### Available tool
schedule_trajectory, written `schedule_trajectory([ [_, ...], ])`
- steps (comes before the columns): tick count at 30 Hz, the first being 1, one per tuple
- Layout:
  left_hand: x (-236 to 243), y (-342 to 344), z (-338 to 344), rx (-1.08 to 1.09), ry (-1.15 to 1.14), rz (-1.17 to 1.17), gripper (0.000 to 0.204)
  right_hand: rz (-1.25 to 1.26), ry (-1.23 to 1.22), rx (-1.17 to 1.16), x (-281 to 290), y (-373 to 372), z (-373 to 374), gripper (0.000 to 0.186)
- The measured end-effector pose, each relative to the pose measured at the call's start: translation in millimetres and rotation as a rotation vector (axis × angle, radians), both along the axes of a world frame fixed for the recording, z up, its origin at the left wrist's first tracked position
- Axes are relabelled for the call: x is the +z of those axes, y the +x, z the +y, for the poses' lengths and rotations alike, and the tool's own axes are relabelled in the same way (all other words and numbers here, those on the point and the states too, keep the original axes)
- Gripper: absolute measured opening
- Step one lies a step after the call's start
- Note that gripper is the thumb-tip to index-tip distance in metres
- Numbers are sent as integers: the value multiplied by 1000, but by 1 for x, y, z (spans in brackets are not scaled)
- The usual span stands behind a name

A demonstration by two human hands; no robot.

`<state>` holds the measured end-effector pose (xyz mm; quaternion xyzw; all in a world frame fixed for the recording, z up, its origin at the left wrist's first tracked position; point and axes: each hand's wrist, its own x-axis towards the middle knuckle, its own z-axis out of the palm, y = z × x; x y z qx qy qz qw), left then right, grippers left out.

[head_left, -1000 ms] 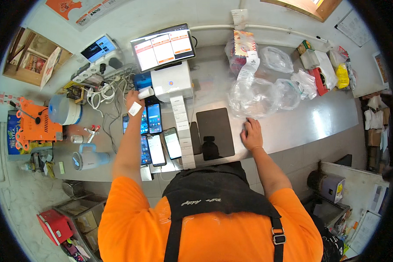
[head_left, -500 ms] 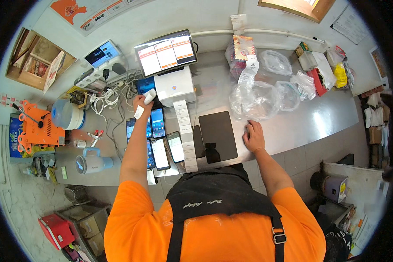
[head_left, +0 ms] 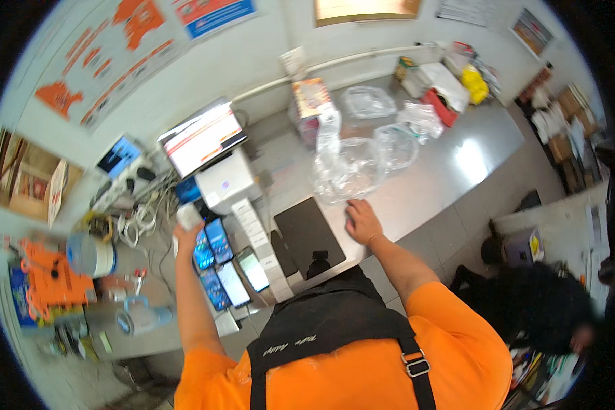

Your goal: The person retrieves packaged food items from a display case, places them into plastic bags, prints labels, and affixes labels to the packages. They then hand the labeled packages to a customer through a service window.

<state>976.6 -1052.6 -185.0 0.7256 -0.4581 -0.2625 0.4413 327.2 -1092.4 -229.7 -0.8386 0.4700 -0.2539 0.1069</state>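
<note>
My left hand (head_left: 186, 238) is closed around a white handheld device (head_left: 188, 216), which looks like a scanner; its lower end shows below my fist. It is beside several smartphones (head_left: 219, 240) with lit screens, laid in rows. Right of them, a long strip of printed labels (head_left: 258, 239) runs from a white label printer (head_left: 227, 180) towards the table's front edge. A dark flat tablet-like panel (head_left: 310, 236) lies by the strip. My right hand (head_left: 364, 221) rests on the metal table near its front edge, fingers slightly bent and holding nothing, close to clear plastic bags (head_left: 348, 171).
Behind the printer stands a lit monitor (head_left: 203, 139). Tangled white cables (head_left: 140, 222) lie left of it. A blue-lidded jug (head_left: 143, 318) and an orange device (head_left: 53, 277) occupy the left end. A red box (head_left: 441, 108) sits far right. A person in black (head_left: 526, 304) is behind me at right.
My view has turned and tilted, so the table slants and more wall shows. My left hand still grips the white device, lower beside the phones. A person in black is now visible at right.
</note>
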Motion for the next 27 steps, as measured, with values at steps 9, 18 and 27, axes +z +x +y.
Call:
schedule_trajectory([
  [9, 11, -163, 75, -12, 126, 212, 40, -98, 300, -203, 1, 25, 5, 41],
  [18, 49, -383, 97, -419, 359, 388, 36, -1272, 920, 182, 111, 94, 106, 56],
  [27, 80, -500, 90, -982, 344, 276, 20, -1391, 1030, -431, 141, -67, 118, 23],
])
